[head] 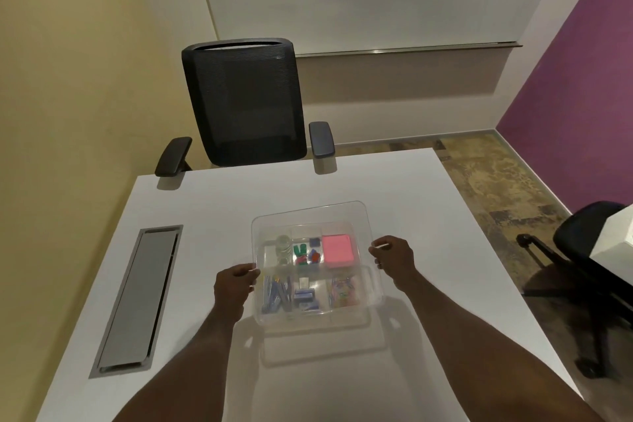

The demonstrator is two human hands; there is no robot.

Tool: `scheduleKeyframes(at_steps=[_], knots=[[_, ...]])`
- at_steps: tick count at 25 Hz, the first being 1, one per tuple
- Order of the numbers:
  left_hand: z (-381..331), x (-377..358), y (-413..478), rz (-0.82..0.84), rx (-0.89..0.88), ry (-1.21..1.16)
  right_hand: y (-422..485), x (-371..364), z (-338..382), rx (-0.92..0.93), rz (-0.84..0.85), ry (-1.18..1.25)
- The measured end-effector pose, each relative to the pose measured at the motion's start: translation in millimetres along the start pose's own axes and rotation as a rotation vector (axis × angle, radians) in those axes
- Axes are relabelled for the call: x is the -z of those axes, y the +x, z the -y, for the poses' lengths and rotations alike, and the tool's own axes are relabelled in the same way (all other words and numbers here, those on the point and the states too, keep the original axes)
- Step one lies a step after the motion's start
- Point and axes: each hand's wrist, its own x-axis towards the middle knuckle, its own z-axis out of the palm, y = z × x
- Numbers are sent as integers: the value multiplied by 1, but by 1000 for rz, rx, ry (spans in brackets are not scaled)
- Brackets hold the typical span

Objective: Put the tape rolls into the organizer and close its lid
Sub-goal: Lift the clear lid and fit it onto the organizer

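**Clear lid held over the organizer**

The transparent lid (310, 216) hangs over the clear plastic organizer (375, 288), pinched at its side edges by the left hand (234, 284) and right hand (394, 259). Tape rolls (283, 245) lie in the rear-left compartment, on the white table (205, 209).

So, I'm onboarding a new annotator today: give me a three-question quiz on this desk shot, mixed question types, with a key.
1. True or false: the tape rolls already lie in a compartment of the clear organizer.
2. Which item fills the far right compartment? A) pink sticky-note pad B) scissors C) calculator
3. Fill in: the left hand and right hand each grip an edge of the clear ____, held above the organizer.

Key: 1 true; 2 A; 3 lid
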Motion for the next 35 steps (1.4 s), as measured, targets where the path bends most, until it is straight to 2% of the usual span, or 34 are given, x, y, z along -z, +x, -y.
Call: scheduleKeyframes(at_steps=[9, 19, 30, 35], knots=[[23, -14, 7, -172, 22, 205, 10, -33, -21, -127, -125, -185], [30, -22, 38, -187, 21, 351, 32, -66, -33, -230, -181, -295], [24, -33, 59, -196, 48, 339, 56, -73, -36, -249, -139, -296], [31, -33, 51, -206, 118, 267, 59, -69, -36, -246, -111, -258]])
